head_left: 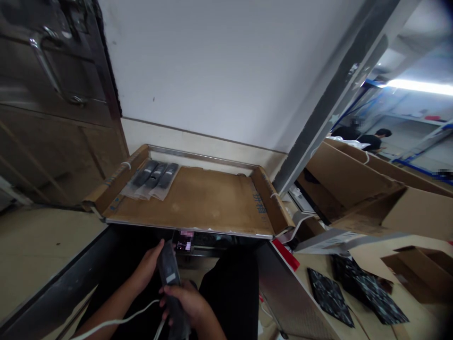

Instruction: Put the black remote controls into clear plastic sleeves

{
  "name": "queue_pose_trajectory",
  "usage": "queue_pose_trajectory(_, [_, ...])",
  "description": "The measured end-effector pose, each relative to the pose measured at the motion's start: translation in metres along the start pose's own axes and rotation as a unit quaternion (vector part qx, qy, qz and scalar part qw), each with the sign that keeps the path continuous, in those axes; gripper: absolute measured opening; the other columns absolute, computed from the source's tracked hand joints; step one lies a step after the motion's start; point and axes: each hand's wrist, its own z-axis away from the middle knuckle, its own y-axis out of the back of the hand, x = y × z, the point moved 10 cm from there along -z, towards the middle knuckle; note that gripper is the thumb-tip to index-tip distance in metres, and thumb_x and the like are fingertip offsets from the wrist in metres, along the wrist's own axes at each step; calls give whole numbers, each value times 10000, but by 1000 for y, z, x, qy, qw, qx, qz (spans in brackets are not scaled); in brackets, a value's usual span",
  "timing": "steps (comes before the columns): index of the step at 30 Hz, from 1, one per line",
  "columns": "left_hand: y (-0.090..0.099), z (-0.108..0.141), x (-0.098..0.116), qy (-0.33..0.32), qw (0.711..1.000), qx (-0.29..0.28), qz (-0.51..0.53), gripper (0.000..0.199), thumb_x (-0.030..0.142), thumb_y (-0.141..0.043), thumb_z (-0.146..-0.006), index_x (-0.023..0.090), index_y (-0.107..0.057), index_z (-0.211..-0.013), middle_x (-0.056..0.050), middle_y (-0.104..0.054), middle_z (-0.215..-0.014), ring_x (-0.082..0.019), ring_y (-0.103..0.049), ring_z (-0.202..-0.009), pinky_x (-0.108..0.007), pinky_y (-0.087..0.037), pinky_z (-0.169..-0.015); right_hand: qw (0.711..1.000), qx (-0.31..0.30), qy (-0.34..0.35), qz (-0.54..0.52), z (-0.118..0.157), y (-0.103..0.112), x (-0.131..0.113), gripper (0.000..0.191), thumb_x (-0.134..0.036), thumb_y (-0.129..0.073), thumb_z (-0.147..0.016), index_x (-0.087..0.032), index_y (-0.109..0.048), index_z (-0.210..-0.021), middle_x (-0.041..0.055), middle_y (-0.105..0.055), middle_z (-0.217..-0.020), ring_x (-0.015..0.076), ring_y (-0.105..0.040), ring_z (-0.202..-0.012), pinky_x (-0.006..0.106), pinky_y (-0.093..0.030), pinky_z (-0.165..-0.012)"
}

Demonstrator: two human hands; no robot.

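Above my lap I hold a long dark item (170,264) with a small pale label, apparently wrapped in a clear plastic sleeve; its exact kind I cannot make out. My left hand (150,265) is closed at its upper end, fingers mostly behind it. Lower down, my right hand (184,300) wraps round it with the thumb across the front. Several similar dark packs in clear sleeves (154,179) lie side by side at the left of a cardboard-lined tray (212,200) in front of me. A white cord (116,322) runs past my left forearm.
A lit phone screen (183,242) shows below the tray's front edge. At right stand a large open carton (357,174) and a smaller box (421,274). Dark patterned bags (331,295) lie on the floor. A metal door handle (53,71) is upper left; people work far right.
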Motion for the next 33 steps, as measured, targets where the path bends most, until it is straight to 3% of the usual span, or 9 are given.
queue_pose_trajectory(6, [9, -8, -4, -31, 998, 31, -47, 686, 754, -573, -771, 105, -743, -916, -140, -758, -859, -260, -714, -752, -343, -550, -715, 1000, -5, -14, -10, -2, 0, 4, 731, -624, -770, -542, -145, -629, -1077, 36, -663, -766, 158, -595, -508, 275, -461, -483])
queue_pose_trajectory(10, [14, -9, 0, -73, 993, 44, -84, 783, 836, -560, -710, 103, -756, -900, -132, -762, -867, -283, -710, -822, -356, -533, -794, 1000, -1, -16, -11, -1, 1, 5, 691, -627, -745, -575, -160, -612, -1066, 29, -660, -756, 165, -594, -510, 318, -476, -536])
queue_pose_trajectory(14, [3, -7, -7, -10, 1000, -2, -20, 756, 790, -597, -731, 103, -745, -1008, -142, -761, -966, -272, -712, -884, -349, -532, -800, 1000, 6, -7, 17, 1, 2, 1, 647, -610, -736, -597, -149, -644, -1043, 12, -640, -716, 143, -559, -483, 313, -449, -559])
queue_pose_trajectory(17, [-7, -5, -12, 37, 999, -28, 24, 763, 785, -685, -640, 107, -745, -984, -151, -759, -949, -271, -711, -861, -337, -536, -743, 1000, 12, 1, 18, 3, 2, -3, 664, -603, -756, -575, -139, -651, -1039, 14, -639, -717, 141, -552, -480, 317, -443, -565])
queue_pose_trajectory(21, [-7, -4, -5, 15, 1000, -17, -12, 786, 834, -667, -582, 114, -756, -885, -155, -758, -898, -296, -706, -860, -360, -541, -745, 1000, 12, -5, 7, 1, 2, -1, 729, -607, -788, -517, -134, -631, -1050, 25, -652, -731, 151, -561, -490, 317, -442, -560])
queue_pose_trajectory(27, [-1, 12, 36, -105, 985, 3, -138, 747, 809, -535, -742, 139, -775, -970, -127, -759, -955, -305, -683, -930, -390, -527, -863, 1000, -22, -9, -6, 3, -3, 2, 781, -637, -824, -493, -141, -623, -1061, 15, -651, -716, 145, -575, -501, 315, -459, -573])
queue_pose_trajectory(33, [-39, 53, 121, -251, 921, -74, -290, 455, 554, -483, -926, 236, -783, -1051, -60, -739, -1081, -253, -650, -1042, -329, -477, -979, 997, -70, 25, -21, 13, -18, -13, 748, -552, -921, -450, -86, -686, -984, 51, -659, -733, 147, -609, -529, 291, -492, -550])
